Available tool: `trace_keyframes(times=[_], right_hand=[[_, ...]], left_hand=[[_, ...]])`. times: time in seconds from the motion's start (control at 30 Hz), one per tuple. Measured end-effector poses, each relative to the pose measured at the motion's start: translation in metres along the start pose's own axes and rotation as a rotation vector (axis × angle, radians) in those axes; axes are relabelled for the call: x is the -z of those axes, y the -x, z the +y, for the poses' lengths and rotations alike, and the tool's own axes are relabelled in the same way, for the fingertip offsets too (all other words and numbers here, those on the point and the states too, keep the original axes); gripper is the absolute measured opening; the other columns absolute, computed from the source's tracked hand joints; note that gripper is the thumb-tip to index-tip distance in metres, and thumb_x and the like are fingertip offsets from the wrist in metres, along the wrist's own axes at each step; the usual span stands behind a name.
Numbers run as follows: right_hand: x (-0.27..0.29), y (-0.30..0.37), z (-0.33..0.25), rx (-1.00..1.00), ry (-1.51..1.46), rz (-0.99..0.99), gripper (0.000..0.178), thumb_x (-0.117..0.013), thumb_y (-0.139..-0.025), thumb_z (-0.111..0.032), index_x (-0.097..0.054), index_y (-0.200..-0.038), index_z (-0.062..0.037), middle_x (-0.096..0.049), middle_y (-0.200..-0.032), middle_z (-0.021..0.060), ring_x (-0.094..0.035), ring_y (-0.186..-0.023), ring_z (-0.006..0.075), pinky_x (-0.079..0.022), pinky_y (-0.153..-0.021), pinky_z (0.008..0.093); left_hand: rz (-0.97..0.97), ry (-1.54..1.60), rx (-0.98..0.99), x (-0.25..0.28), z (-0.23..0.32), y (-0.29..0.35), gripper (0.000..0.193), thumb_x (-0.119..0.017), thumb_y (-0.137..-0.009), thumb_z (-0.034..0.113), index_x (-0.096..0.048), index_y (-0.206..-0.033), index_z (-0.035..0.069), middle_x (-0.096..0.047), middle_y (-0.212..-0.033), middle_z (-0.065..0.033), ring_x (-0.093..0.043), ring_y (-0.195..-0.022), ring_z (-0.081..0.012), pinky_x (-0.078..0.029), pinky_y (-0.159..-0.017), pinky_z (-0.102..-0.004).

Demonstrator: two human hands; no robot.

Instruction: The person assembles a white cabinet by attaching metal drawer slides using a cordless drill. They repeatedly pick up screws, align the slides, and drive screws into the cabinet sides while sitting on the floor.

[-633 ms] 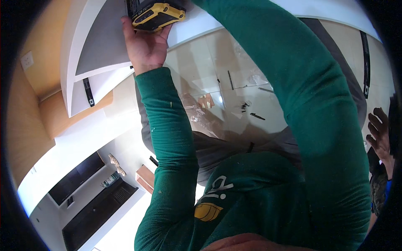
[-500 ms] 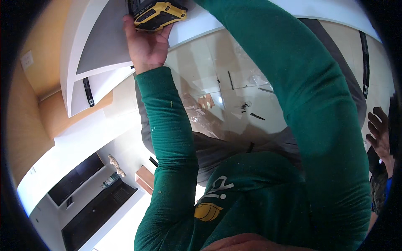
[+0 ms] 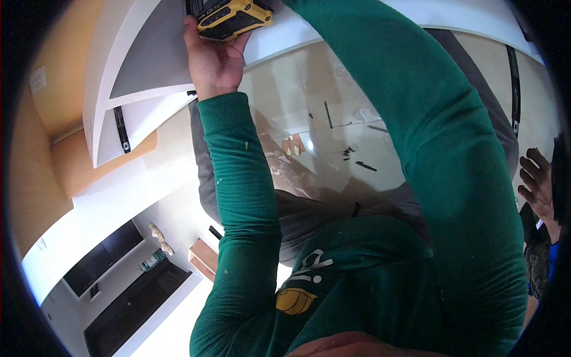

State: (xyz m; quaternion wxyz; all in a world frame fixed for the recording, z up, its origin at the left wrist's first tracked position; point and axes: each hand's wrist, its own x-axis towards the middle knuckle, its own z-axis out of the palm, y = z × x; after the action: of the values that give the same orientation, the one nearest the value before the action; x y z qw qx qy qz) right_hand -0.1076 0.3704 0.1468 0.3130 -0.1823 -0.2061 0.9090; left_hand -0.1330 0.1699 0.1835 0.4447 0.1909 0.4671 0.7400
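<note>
Head view: a blocky yellow-and-black power tool (image 3: pixel 237 21) is held by the left hand (image 3: pixel 217 68) at upper left of centre, near a white panel (image 3: pixel 285 34). The right hand's grip cannot be told, being out of frame. Tool steadying seems underway; firm support is judged necessary.

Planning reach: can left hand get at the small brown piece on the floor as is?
Probably not: left hand is cupped at the yellow-black tool, though the brown piece looks uncovered.

- one yellow-black power tool (image 3: pixel 236 20)
- one left hand (image 3: pixel 216 64)
- one co-worker's hand (image 3: pixel 539 187)
- two green sleeves (image 3: pixel 241 172)
- two black rails (image 3: pixel 513 83) (one per side)
- one wall socket (image 3: pixel 38 80)
</note>
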Motion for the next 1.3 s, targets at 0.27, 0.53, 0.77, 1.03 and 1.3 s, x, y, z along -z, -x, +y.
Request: trace_keyframes(times=[0.27,0.53,0.77,1.03,1.3], right_hand=[[0.006,-0.009,-0.003,0.043,0.037,-0.008,0.014,-0.059,-0.100,-0.014,-0.063,-0.100,-0.0007,-0.067,-0.081,0.0167,-0.065,-0.063,0.0293,-0.057,-0.057,0.0443],[0.002,-0.006,-0.002,0.032,0.078,-0.012,0.018,-0.059,-0.102,-0.016,-0.066,-0.103,0.0000,-0.069,-0.083,0.0166,-0.066,-0.064,0.0282,-0.057,-0.057,0.0424],[-0.005,0.004,0.001,0.015,0.069,0.037,0.018,-0.061,-0.100,-0.018,-0.067,-0.101,-0.0018,-0.069,-0.081,0.0155,-0.065,-0.063,0.0285,-0.056,-0.057,0.0431],[-0.001,-0.012,0.004,0.044,0.041,0.032,0.018,-0.063,-0.099,-0.018,-0.067,-0.100,-0.0012,-0.068,-0.078,0.0150,-0.065,-0.062,0.0289,-0.056,-0.058,0.0443],[-0.007,-0.005,0.006,0.038,0.053,0.025,0.017,-0.063,-0.098,-0.015,-0.068,-0.105,-0.0010,-0.069,-0.082,0.0165,-0.067,-0.066,0.0293,-0.056,-0.059,0.0446]], left_hand=[[0.030,0.027,0.015,-0.006,-0.001,-0.003,0.053,-0.040,-0.110,0.044,-0.057,-0.131,-0.002,-0.069,-0.122,-0.0199,-0.070,-0.111,-0.0342,-0.062,-0.092,-0.0485],[0.036,0.015,0.009,-0.008,0.001,0.000,0.053,-0.041,-0.110,0.044,-0.057,-0.131,-0.002,-0.069,-0.121,-0.0199,-0.071,-0.108,-0.0349,-0.061,-0.093,-0.0497],[0.071,0.011,0.010,-0.006,0.002,0.002,0.054,-0.041,-0.109,0.044,-0.057,-0.131,-0.003,-0.070,-0.121,-0.0195,-0.069,-0.113,-0.0340,-0.061,-0.095,-0.0499],[0.030,-0.051,-0.011,0.020,-0.001,-0.022,0.056,-0.045,-0.107,0.049,-0.055,-0.135,0.002,-0.063,-0.135,-0.0228,-0.060,-0.127,-0.0432,-0.048,-0.107,-0.0660],[-0.055,0.092,0.031,0.033,0.001,-0.025,0.057,-0.045,-0.106,0.050,-0.054,-0.137,0.003,-0.063,-0.134,-0.0224,-0.062,-0.123,-0.0424,-0.055,-0.100,-0.0624]])
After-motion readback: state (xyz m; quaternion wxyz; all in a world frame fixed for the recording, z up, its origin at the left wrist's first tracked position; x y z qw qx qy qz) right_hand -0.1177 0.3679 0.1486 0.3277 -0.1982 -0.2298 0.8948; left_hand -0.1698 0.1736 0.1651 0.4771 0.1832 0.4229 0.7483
